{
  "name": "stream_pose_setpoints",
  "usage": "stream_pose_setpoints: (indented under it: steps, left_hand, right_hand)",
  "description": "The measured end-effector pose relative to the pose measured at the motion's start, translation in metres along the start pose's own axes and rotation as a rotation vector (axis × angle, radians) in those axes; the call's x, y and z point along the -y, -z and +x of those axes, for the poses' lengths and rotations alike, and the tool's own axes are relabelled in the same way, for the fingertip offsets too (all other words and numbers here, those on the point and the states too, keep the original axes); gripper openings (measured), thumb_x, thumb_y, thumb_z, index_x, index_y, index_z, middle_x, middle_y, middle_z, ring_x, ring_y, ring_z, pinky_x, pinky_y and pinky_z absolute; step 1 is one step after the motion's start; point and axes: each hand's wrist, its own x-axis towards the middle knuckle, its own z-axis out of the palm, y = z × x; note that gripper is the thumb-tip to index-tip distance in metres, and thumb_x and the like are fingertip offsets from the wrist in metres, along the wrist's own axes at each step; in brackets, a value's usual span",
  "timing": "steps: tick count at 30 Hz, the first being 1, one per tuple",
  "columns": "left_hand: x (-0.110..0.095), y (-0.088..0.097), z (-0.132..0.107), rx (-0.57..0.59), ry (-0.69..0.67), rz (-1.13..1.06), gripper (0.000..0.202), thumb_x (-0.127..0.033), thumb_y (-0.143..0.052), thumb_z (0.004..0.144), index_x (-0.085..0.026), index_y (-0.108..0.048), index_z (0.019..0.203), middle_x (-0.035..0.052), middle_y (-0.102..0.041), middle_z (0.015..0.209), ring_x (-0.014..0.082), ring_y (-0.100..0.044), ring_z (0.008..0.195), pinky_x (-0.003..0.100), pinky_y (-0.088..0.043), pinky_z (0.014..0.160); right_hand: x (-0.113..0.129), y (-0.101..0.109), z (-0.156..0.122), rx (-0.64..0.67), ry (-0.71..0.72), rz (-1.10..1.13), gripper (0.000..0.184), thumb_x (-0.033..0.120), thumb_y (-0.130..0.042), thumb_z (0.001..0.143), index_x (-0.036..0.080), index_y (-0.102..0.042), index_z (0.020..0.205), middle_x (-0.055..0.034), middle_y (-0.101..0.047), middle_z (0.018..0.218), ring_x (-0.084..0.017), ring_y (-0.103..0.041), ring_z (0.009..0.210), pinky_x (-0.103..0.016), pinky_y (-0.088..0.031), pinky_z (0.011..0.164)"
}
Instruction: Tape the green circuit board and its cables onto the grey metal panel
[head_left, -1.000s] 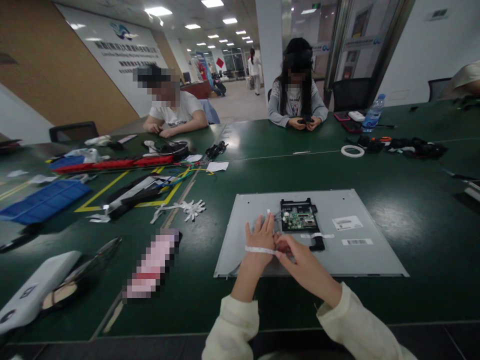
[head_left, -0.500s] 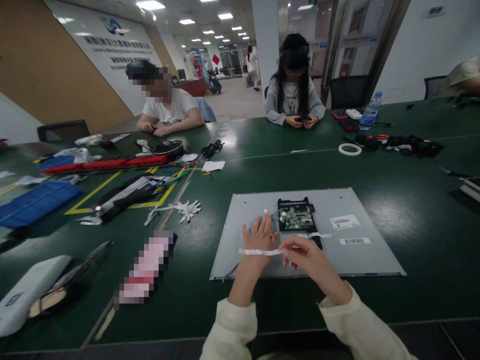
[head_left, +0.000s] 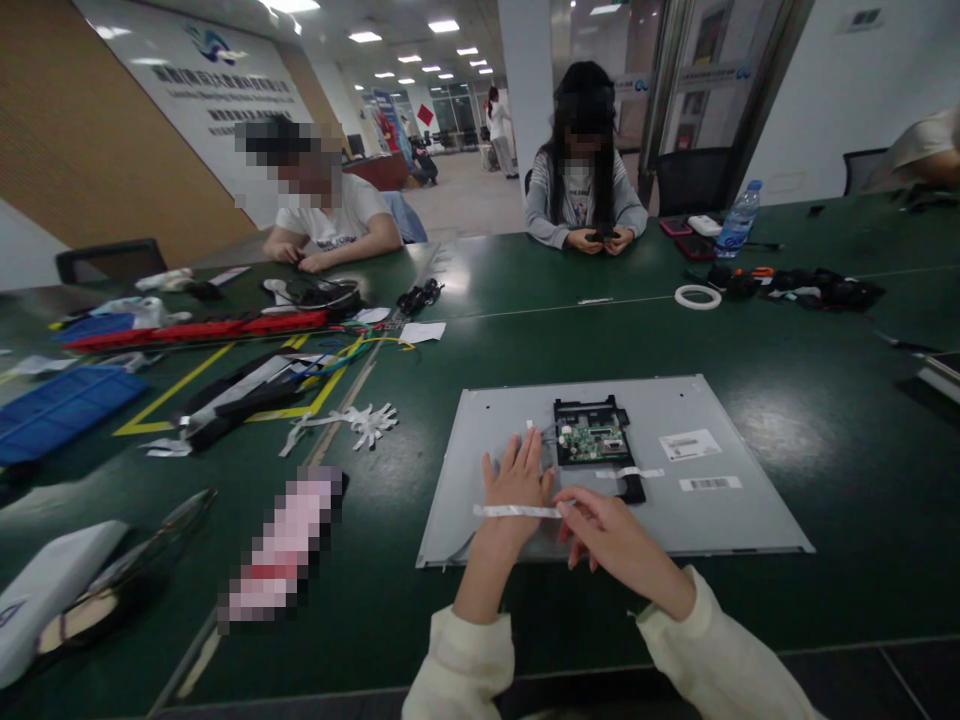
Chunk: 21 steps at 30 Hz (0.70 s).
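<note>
My left hand (head_left: 514,480) lies flat on a grey metal panel (head_left: 697,510), fingers stretched out beside a small green circuit board (head_left: 592,440) in a black frame. A strip of white tape (head_left: 517,511) runs across the back of my left wrist. My right hand (head_left: 604,530) pinches the right end of that strip between thumb and fingertips. Another short strip of white tape (head_left: 630,472) sits on the panel below the board. Both arms wear cream sleeves.
The green table (head_left: 825,400) carries a tape roll (head_left: 697,296), black cables (head_left: 817,290), a water bottle (head_left: 739,220), a blue tray (head_left: 60,405), red strips (head_left: 202,328) and cut white tape pieces (head_left: 367,420). Two people sit across the table.
The tape strip and my right hand have shifted slightly down toward me over the left wrist. My left hand stays flat on the panel.
</note>
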Motion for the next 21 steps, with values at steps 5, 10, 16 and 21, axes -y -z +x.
stream_pose_setpoints:
  steps: [5,10,16,21]
  left_hand:
    - [0.0,0.001,0.001,-0.002,-0.003,-0.01,0.055,-0.034,-0.032,0.095,-0.022,-0.021,0.148,0.0068,-0.025,0.152,0.0269,-0.023,0.141,0.063,-0.018,0.108]
    - [0.0,0.005,-0.003,-0.02,-0.025,0.003,0.054,-0.031,-0.032,0.095,-0.02,-0.023,0.147,0.0063,-0.025,0.152,0.0272,-0.023,0.141,0.062,-0.018,0.109]
    - [-0.001,0.012,-0.005,-0.04,-0.042,-0.058,0.055,-0.039,-0.029,0.097,-0.018,-0.022,0.147,0.0079,-0.027,0.152,0.0266,-0.016,0.143,0.062,-0.017,0.109]
    - [-0.018,0.038,0.01,-0.093,-0.036,-0.115,0.051,-0.035,-0.028,0.097,-0.016,-0.025,0.145,0.0087,-0.025,0.153,0.0245,-0.017,0.143,0.059,-0.018,0.111]
  right_hand:
    - [0.002,-0.003,0.004,0.056,-0.005,0.116,0.039,0.055,-0.054,0.082,0.016,-0.06,0.081,-0.0006,-0.062,0.07,-0.009,-0.059,0.051,-0.017,-0.037,0.039]
    - [0.004,0.005,-0.002,0.074,-0.026,0.277,0.036,0.051,-0.064,0.077,0.015,-0.064,0.078,-0.0002,-0.061,0.063,-0.009,-0.057,0.049,-0.018,-0.042,0.045]
    - [0.022,0.058,-0.002,-0.28,0.015,0.362,0.047,0.048,-0.071,0.069,0.018,-0.064,0.104,-0.0017,-0.065,0.069,-0.012,-0.06,0.055,-0.022,-0.044,0.048]
    - [0.024,0.101,0.022,-0.477,0.062,0.243,0.05,0.044,-0.069,0.071,0.019,-0.055,0.112,-0.0015,-0.065,0.071,-0.014,-0.062,0.061,-0.019,-0.037,0.045]
